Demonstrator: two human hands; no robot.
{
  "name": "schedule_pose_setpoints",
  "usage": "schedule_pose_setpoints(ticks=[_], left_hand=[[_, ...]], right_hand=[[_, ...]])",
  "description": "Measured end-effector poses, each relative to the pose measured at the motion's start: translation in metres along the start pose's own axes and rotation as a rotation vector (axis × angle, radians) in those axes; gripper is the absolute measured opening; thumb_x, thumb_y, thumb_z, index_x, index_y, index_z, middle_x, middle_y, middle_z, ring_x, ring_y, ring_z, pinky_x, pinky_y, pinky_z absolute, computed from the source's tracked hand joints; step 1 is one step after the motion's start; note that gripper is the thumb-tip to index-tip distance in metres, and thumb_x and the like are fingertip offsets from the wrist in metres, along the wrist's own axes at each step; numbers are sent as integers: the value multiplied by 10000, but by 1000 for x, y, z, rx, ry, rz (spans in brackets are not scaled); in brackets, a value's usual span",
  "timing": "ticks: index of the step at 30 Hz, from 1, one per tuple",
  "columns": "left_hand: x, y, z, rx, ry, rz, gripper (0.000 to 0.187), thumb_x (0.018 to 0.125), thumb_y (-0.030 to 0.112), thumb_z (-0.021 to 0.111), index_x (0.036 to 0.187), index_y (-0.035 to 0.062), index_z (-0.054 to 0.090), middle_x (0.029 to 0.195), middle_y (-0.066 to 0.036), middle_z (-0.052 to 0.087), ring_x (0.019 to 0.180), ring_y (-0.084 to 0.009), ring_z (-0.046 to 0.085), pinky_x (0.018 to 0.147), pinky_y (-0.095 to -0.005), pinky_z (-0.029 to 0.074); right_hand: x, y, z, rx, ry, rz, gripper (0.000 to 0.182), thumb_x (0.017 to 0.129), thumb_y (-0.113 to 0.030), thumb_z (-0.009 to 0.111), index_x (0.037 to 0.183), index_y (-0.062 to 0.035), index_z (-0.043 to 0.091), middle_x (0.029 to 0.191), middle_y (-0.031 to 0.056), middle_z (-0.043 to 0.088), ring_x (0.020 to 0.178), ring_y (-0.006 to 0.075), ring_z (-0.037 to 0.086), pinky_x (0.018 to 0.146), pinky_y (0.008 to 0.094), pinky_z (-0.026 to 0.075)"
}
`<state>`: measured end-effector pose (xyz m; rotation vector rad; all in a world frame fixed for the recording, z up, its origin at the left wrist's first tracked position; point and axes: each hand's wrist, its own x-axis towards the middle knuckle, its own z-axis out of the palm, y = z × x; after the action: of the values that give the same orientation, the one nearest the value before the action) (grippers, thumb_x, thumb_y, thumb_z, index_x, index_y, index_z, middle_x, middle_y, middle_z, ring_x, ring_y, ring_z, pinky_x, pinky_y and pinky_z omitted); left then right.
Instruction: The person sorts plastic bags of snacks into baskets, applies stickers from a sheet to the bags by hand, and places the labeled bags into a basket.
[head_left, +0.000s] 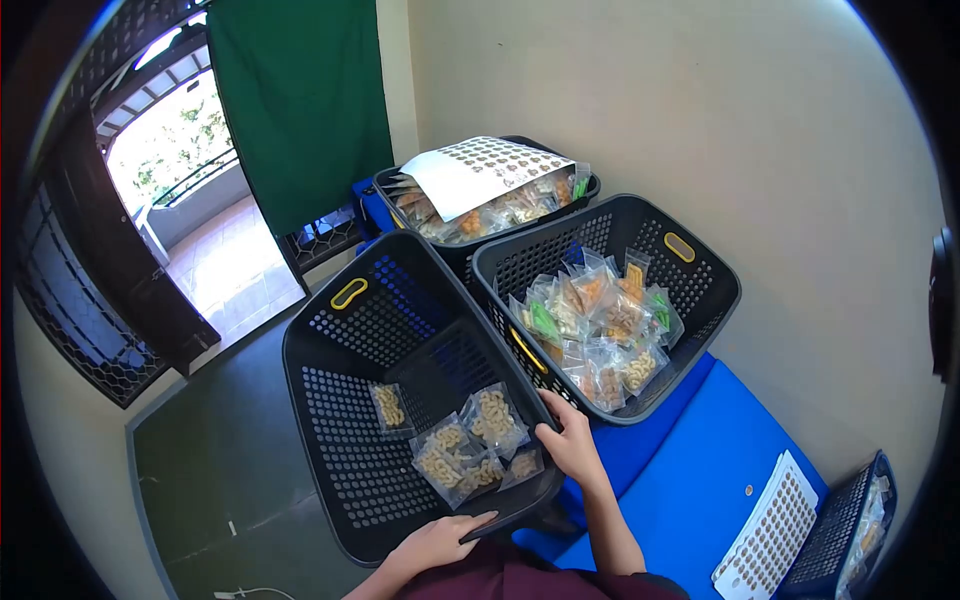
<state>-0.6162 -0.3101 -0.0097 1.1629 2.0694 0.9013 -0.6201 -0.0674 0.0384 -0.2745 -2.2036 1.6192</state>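
Observation:
A dark grey perforated plastic basket [345,440] with a yellow-edged handle slot tilts in front of me. Several clear packets of pale curved snacks [492,415] lie inside, mostly toward its near right side. My left hand [435,542] is closed over the near rim, its fingers partly hidden by the edge. On the right rim, my right hand [572,440] grips with the fingers curled over. Right beside it stands a second basket [700,290], holding a heap of mixed snack packets [600,320].
A third basket [470,245] at the back is full of packets under a printed sheet [490,170]. Blue surface [680,460] at right bears more printed sheets [768,525] and another basket [835,530]. A green curtain [300,110] hangs by an open doorway [215,200].

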Motion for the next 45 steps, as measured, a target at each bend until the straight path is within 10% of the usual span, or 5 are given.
schedule_pose_setpoints(ticks=[7, 14, 21, 30, 45], left_hand=[[25, 12, 19, -28, -71, -20, 452, 844, 258, 498, 1256, 87, 426, 1056, -220, 562, 962, -357, 550, 841, -374, 440], [35, 17, 17, -20, -52, -20, 457, 827, 222, 503, 1256, 84, 427, 1006, -235, 573, 929, -360, 561, 818, -379, 444], [44, 32, 14, -48, -22, -30, 435, 839, 233, 512, 1225, 47, 442, 968, -243, 580, 900, -370, 568, 783, -386, 457], [60, 48, 8, 64, 8, -63, 440, 823, 207, 525, 1193, -18, 447, 873, -273, 576, 837, -405, 565, 742, -420, 457], [128, 84, 28, -12, 166, 71, 369, 817, 321, 578, 909, -35, 553, 637, -174, 560, 599, -276, 560, 600, -365, 435]], right_hand=[[-15, 10, -46, 162, 115, -17, 223, 824, -7, 515, 1042, 32, 542, 949, 100, 618, 884, 153, 606, 765, 255, 467], [-9, 72, -160, 317, 757, 286, 224, 829, -243, 593, 918, -52, 519, 765, 24, 533, 612, 93, 518, 507, 215, 440], [34, 100, -187, 403, 492, 397, 141, 768, -157, 612, 724, -76, 505, 571, -20, 429, 425, 75, 396, 398, 220, 342], [25, 50, -230, 383, 674, 224, 156, 740, -114, 597, 634, -71, 492, 524, -24, 451, 385, 48, 366, 359, 208, 265], [-244, 26, -397, 186, 935, 327, 72, 693, -78, 558, 731, -22, 534, 623, -4, 527, 469, 62, 467, 439, 199, 379]])
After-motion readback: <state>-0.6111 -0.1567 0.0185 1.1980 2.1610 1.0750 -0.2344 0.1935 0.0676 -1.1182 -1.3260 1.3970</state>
